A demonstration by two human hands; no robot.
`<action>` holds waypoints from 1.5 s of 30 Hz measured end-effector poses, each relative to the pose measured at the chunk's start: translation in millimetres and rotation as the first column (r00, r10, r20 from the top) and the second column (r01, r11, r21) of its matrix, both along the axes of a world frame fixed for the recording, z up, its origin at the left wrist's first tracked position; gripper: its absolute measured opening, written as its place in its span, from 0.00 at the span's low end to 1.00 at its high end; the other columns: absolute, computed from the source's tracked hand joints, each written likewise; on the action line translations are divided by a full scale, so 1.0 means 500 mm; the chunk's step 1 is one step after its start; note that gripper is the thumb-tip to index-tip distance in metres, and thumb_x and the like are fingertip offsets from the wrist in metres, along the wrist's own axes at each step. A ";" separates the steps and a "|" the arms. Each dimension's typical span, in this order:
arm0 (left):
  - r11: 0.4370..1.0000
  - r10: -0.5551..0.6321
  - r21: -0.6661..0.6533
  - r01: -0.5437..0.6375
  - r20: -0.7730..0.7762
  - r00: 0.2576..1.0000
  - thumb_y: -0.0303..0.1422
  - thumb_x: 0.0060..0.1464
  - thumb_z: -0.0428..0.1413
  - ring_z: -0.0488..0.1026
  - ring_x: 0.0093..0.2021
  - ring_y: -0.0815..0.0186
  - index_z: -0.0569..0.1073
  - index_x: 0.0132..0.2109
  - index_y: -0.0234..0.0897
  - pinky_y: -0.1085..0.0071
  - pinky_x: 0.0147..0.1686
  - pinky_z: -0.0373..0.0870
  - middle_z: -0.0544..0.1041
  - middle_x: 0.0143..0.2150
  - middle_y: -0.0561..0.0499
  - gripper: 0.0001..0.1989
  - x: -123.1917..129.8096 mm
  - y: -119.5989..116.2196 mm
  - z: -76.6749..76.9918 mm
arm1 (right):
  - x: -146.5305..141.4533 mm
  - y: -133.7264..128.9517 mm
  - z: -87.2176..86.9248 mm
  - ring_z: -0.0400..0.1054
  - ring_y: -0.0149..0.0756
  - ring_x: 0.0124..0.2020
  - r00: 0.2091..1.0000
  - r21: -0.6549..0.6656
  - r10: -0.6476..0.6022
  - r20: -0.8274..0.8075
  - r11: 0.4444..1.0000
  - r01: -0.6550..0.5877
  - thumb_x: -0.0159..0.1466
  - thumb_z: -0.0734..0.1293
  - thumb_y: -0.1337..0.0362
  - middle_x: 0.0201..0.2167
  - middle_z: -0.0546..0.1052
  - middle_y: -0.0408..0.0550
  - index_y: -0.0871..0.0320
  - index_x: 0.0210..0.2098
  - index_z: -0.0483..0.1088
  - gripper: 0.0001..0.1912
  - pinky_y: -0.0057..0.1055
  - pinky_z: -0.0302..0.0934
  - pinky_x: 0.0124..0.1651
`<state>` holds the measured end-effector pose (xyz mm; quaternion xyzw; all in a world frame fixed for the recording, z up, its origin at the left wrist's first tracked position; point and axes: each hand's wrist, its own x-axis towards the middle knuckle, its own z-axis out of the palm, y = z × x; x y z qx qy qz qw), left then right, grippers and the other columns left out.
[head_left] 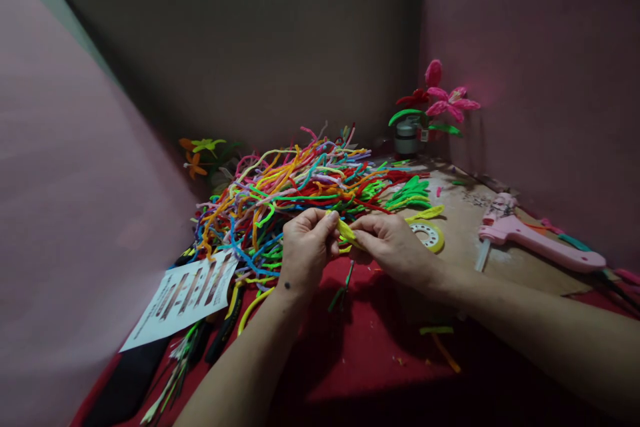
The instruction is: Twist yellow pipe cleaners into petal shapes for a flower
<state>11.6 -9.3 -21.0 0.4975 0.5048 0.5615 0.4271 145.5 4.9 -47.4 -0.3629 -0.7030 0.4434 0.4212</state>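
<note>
I had the fuzzy yellow piece point(346, 231) between my two hands, directly in the gap from one pinch to the other, so neither hand was nearer to it than the other. Its long axis ran aslant, from the thumb and fingers of my left hand point(309, 243) at the upper end down to those of my right hand point(393, 247) at the lower end. Both grips were narrow, thumb and fingertips closed on the piece, though how far it went on inside my curled fingers I could not tell. It was up off the red cloth point(345, 353), in front of the tangled heap of coloured fuzzy stems point(280, 197). To the right, partly behind my right hand in this view, lay a yellow roll point(439, 238), and well beyond that the pink glue gun point(545, 243), apart from either grip
</note>
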 end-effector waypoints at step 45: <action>0.829 -0.423 -0.307 0.468 0.205 0.883 0.40 0.48 0.56 0.55 0.12 0.78 0.68 0.34 0.33 0.81 0.12 0.50 0.62 0.15 0.58 0.12 0.006 0.015 -0.038 | 0.001 0.038 -0.010 0.61 0.24 0.17 0.772 -0.516 -0.141 -0.619 0.815 -0.265 0.45 0.71 0.66 0.17 0.69 0.41 0.63 0.22 0.69 0.08 0.24 0.52 0.20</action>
